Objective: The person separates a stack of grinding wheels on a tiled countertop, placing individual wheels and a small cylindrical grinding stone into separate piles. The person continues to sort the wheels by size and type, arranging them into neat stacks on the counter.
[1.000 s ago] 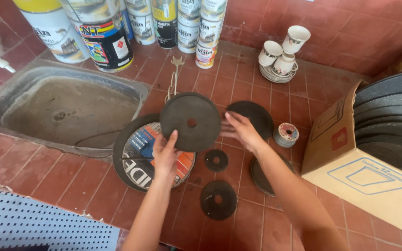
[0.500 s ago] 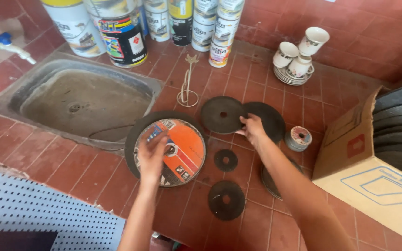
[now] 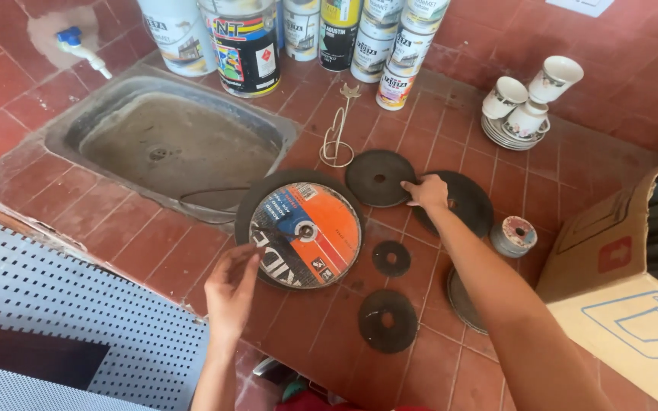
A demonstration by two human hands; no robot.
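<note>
right arm stretched forward, the right hand [image 3: 426, 192] presses fingertips on a dark grinding disc [image 3: 378, 177] lying flat on the red tiled counter [image 3: 116, 236]; the left hand [image 3: 230, 293] hovers half open, empty, beside the orange-labelled large disc [image 3: 306, 232]. paint cans [image 3: 245, 38] line the back; a cardboard box [image 3: 618, 297] stands right.

Single head-worn view, angled steeply down from above and behind the fingers [image 3: 247, 262], fairly near, facing the tiled surface [image 3: 154, 251] beyond them.

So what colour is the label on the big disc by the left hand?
Orange and blue-grey with a white band, on the big disc near the left hand; head view.
</note>
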